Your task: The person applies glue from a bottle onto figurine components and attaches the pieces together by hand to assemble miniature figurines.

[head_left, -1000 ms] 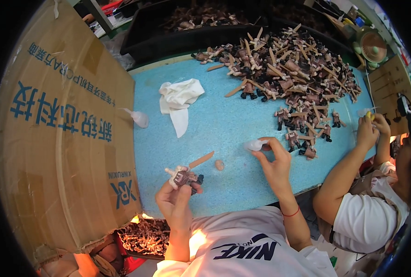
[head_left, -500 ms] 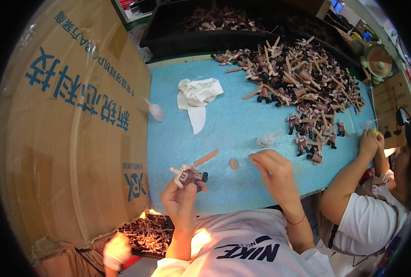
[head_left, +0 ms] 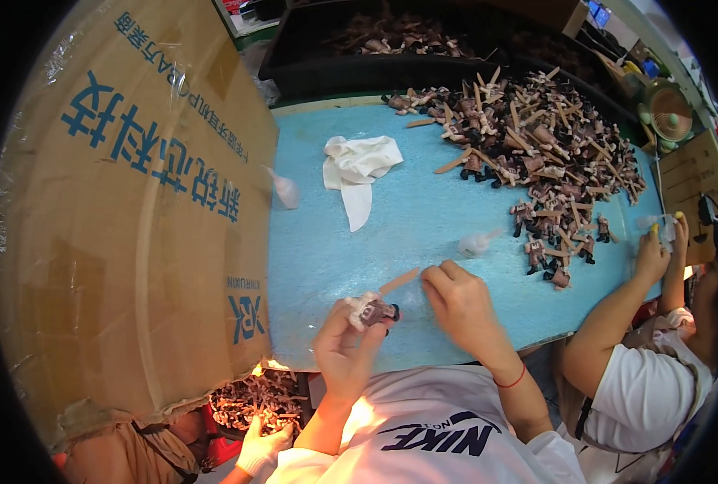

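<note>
My left hand (head_left: pixel 344 355) is closed around a small toy figurine (head_left: pixel 373 313) with a pale upper part, a brown coat and black boots. A flat tan strip (head_left: pixel 399 280) sticks out past the figurine toward my right hand. My right hand (head_left: pixel 462 310) is over the blue tabletop, its fingers bent and drawn together at the tips. Whatever lies between those fingertips is hidden. A small whitish squeeze bottle (head_left: pixel 476 244) lies just beyond my right hand.
Many similar figurines (head_left: pixel 536 137) are heaped at the far right. A white cloth (head_left: pixel 362 165) and another bottle (head_left: pixel 285 192) lie left. A tall cardboard box (head_left: pixel 133 242) borders the table. A co-worker's hands (head_left: pixel 661 250) work at right; another person's hand (head_left: pixel 264 448) is lower left.
The view has shifted slightly. My left hand has brought the figurine rightward. My right fingertips have come down where a small round tan piece lay; that piece is out of sight.
</note>
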### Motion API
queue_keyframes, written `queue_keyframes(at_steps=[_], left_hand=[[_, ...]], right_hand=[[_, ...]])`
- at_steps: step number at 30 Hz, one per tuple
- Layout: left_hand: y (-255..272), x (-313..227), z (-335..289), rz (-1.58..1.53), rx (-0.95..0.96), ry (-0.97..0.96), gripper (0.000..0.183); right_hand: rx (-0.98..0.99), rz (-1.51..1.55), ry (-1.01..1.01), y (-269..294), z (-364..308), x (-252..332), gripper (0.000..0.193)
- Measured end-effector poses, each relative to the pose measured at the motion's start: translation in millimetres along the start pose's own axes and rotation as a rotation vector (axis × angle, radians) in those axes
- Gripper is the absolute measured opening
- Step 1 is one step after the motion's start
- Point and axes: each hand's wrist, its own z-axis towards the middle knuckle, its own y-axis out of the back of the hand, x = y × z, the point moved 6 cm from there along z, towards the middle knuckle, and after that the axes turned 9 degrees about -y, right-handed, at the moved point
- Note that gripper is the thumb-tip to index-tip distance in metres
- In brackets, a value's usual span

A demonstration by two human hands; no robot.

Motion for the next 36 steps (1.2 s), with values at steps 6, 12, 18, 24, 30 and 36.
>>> queue_keyframes(at_steps=[6, 12, 18, 24, 30, 36], left_hand=[[-20, 12, -2, -0.210, 0.082, 0.198, 0.025], [-22, 19, -4, -0.269, 0.074, 0.208, 0.026], [-39, 16, -4, -0.048, 0.122, 0.139, 0.030], [-56, 3, -2, 0.302, 0.198, -0.161, 0.034], [-70, -13, -1, 0.591, 0.269, -0.390, 0.035], [-82, -17, 0, 0.667, 0.299, -0.456, 0.036]], right_hand=[[0.230, 0.566, -0.196, 21, -14, -29, 0.021], [0.308, 1.135, -0.382, 38, -30, -34, 0.021], [0.277, 1.206, -0.313, 59, -38, -30, 0.021], [0.332, 1.417, -0.394, 69, -41, -17, 0.022], [0.322, 1.520, -0.377, 67, -40, -17, 0.019], [0.315, 1.506, -0.408, 70, -40, -18, 0.018]])
